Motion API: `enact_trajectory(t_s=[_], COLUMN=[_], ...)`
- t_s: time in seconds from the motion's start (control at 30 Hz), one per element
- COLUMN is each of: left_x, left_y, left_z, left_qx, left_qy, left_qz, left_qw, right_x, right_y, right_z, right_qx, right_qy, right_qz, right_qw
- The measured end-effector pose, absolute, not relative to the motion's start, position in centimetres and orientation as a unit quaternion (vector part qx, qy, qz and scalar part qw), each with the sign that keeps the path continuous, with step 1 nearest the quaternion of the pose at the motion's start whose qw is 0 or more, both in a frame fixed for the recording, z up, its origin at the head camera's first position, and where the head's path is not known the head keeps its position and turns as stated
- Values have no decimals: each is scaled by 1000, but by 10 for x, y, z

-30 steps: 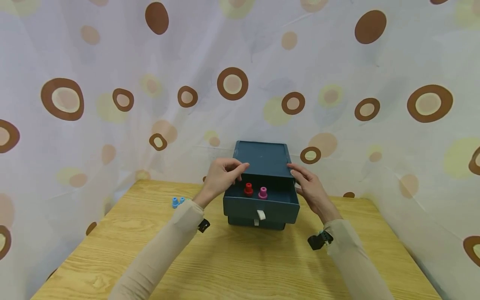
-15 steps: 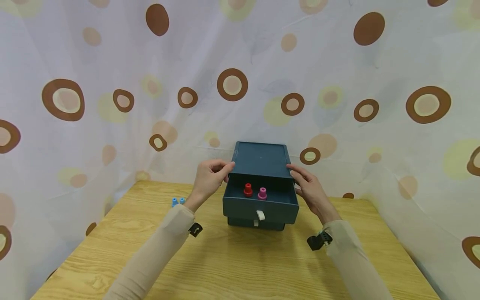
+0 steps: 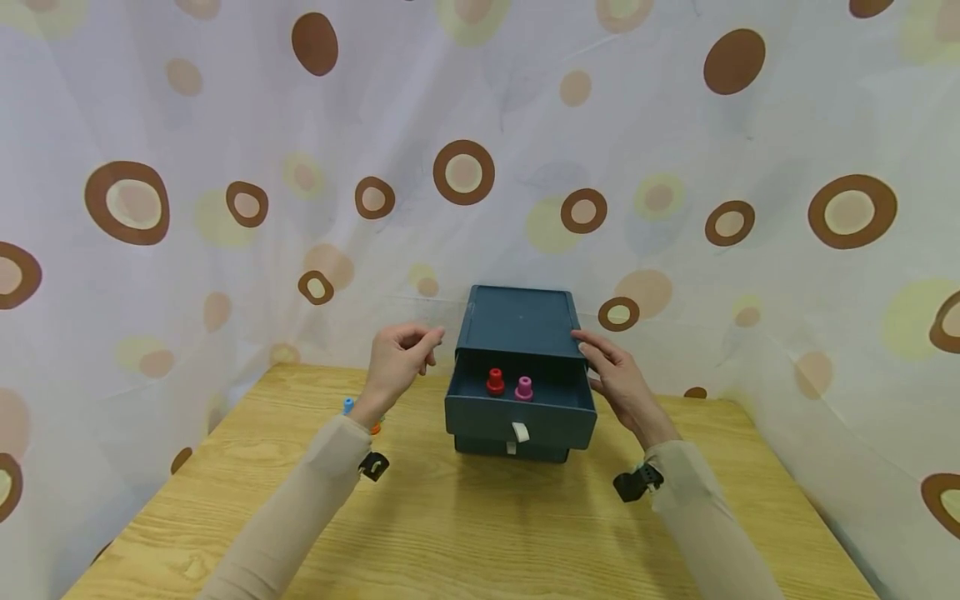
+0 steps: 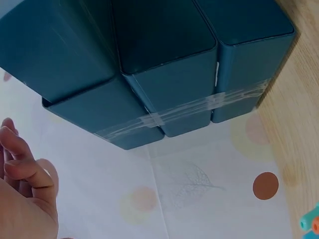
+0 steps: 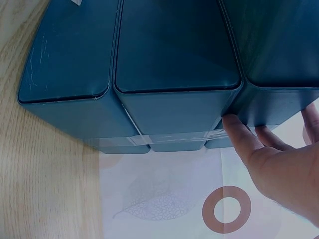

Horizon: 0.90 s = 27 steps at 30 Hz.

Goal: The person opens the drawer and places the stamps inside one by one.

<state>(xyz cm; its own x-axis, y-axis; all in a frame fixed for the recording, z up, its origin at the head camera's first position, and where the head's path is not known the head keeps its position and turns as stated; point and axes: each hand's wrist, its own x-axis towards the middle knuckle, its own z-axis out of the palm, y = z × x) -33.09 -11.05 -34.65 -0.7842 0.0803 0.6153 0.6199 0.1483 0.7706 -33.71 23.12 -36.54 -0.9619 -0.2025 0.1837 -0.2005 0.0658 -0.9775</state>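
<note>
A dark blue drawer unit (image 3: 520,321) stands at the back of the table, its top drawer (image 3: 517,421) pulled out. Inside that drawer a red peg-like piece (image 3: 495,382) and a pink one (image 3: 523,389) stand upright. My right hand (image 3: 622,383) rests its fingers on the unit's right side and top edge; in the right wrist view the thumb (image 5: 241,134) touches the side wall. To the left of the unit, apart from it, my left hand (image 3: 397,362) hangs in the air with loosely bent fingers, nothing visible in them.
Behind my left wrist lie small pieces, a blue one (image 3: 348,405) and an orange one (image 3: 376,429) among them, partly hidden by the arm. Clear tape (image 4: 184,109) runs along the unit's side. A spotted curtain (image 3: 480,100) hangs behind the wooden table (image 3: 480,533).
My left hand has moved left, from over the open drawer's left side to beside the unit. The right hand stays at the unit's right edge.
</note>
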Motion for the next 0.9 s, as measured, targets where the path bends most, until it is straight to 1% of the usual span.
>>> enact_trajectory(t_s=[0.33,0.73,0.9], left_x=[-331,-336,-337], left_y=[-125,-145,-153], left_z=[-358,-375,-381], left_qx=[-191,-158,-137], left_qy=[-725,-730,-726], left_qz=[-625,-639,-647], left_qw=[219,185,189], right_x=[-337,-336,-335], right_y=[231,232,231], right_z=[-365,-365,-364], right_qx=[-138,-133,-135], right_qy=[730,732,732], right_qz=[-669,-669,-668], right_qw=[0,2,1])
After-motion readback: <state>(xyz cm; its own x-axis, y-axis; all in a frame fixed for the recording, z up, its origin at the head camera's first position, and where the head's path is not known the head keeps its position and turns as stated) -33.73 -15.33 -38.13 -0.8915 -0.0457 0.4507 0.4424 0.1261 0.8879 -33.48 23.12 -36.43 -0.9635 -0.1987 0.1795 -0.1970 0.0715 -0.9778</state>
